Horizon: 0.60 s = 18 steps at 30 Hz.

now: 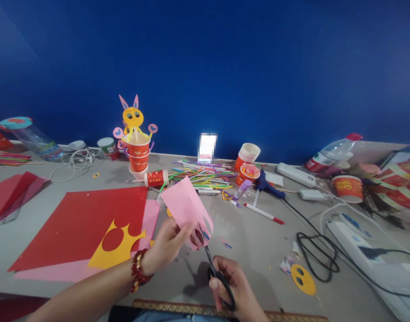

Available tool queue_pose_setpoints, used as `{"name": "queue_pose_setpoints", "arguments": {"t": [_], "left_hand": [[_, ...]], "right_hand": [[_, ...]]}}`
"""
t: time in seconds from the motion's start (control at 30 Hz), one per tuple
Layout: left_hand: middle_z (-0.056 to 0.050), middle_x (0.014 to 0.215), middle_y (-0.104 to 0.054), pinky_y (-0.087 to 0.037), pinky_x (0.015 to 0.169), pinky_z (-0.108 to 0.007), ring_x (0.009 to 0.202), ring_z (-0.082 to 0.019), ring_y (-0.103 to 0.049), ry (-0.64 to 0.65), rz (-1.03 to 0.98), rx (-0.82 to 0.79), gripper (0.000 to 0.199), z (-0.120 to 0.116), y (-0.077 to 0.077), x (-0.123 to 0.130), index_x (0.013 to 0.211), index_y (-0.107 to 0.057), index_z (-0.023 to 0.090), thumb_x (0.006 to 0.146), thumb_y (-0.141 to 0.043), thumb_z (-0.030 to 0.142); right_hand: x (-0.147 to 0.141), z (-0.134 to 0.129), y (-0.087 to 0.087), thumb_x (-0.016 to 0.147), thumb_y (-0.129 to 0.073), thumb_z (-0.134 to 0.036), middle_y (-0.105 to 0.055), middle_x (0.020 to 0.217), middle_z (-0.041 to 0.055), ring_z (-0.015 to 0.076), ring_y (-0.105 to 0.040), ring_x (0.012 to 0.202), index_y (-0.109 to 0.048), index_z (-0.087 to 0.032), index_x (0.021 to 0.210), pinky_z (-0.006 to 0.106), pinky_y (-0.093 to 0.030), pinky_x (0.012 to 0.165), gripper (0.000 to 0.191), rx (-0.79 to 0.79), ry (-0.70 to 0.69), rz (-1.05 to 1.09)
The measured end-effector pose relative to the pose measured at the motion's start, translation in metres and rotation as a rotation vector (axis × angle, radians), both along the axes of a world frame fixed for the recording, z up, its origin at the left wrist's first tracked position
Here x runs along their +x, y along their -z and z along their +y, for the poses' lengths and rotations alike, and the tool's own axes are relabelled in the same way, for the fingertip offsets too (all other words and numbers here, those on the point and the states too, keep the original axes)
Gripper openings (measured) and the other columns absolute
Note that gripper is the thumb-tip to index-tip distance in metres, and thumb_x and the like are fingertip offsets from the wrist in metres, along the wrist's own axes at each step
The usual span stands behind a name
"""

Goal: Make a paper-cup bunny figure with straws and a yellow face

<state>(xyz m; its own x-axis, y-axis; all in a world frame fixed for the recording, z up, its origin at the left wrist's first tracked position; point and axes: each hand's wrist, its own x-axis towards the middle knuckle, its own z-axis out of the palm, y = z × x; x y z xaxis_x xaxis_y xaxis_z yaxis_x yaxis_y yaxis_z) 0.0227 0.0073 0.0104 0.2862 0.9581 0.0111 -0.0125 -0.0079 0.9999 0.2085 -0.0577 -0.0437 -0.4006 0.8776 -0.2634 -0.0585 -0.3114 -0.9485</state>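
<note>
My left hand (171, 241) pinches a sheet of pink paper (185, 201) near its lower edge, holding it above the table. Holes and a small blue shape show in the paper's lower part. In my right hand (237, 281) is a pair of black-handled scissors (221, 278), with the blades meeting the paper's bottom edge. A cut-out pink ear (227, 244) with a blue centre lies just right of the paper. Further right rests a yellow round face (303, 279) with dark eyes, beside another pink-and-blue ear piece (287, 265).
Left lie a red sheet (91, 223) and a yellow scrap with cut-outs (107, 252). A paper-cup figure with bunny ears (138, 152) stands at the back. Behind my hands are piled pipe cleaners (205, 174). At right are a blue glue gun (268, 188), its cord and a power strip (366, 264).
</note>
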Motion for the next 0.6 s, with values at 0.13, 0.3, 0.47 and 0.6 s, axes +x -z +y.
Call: {"name": "queue_pose_setpoints", "arguments": {"t": [0.13,0.3,0.47,0.6], "left_hand": [[-0.008,0.07,-0.076,-0.055,0.058,-0.022,0.061,-0.017,-0.07,-0.002,-0.001,0.002,0.045,0.0004,0.0008,-0.0001,0.079,-0.075,0.013,0.095,-0.05,0.048],[-0.008,0.068,-0.075,-0.055,0.058,-0.022,0.061,-0.017,-0.07,-0.001,-0.006,0.008,0.044,-0.0005,-0.001,0.001,0.075,-0.073,0.013,0.095,-0.051,0.046],[-0.008,0.067,-0.075,-0.055,0.058,-0.023,0.06,-0.017,-0.069,-0.007,-0.006,0.003,0.045,-0.0012,0.0001,0.0008,0.073,-0.072,0.013,0.095,-0.051,0.047],[-0.007,0.068,-0.075,-0.056,0.06,-0.023,0.062,-0.017,-0.07,-0.007,-0.012,0.004,0.046,-0.0016,0.0019,0.0006,0.072,-0.073,0.014,0.095,-0.051,0.046]], "right_hand": [[-0.0004,0.0005,-0.0009,0.06,-0.068,-0.079,-0.033,0.044,-0.012,0.0043,-0.038,0.031,-0.032,-0.024,0.064,0.015,-0.026,0.033,0.066,-0.006,0.0,-0.004],[-0.0002,0.0006,-0.0036,0.062,-0.068,-0.078,-0.034,0.045,-0.0118,0.0038,-0.037,0.031,-0.033,-0.024,0.064,0.015,-0.026,0.034,0.065,-0.001,0.005,-0.004],[-0.0011,0.0004,-0.0008,0.062,-0.067,-0.079,-0.033,0.043,-0.012,0.0043,-0.037,0.03,-0.033,-0.024,0.064,0.015,-0.024,0.033,0.065,0.005,0.004,-0.001],[-0.0021,-0.0005,0.0019,0.062,-0.068,-0.078,-0.032,0.044,-0.0122,0.004,-0.037,0.03,-0.032,-0.024,0.063,0.015,-0.026,0.032,0.065,0.001,0.025,0.001]]}}
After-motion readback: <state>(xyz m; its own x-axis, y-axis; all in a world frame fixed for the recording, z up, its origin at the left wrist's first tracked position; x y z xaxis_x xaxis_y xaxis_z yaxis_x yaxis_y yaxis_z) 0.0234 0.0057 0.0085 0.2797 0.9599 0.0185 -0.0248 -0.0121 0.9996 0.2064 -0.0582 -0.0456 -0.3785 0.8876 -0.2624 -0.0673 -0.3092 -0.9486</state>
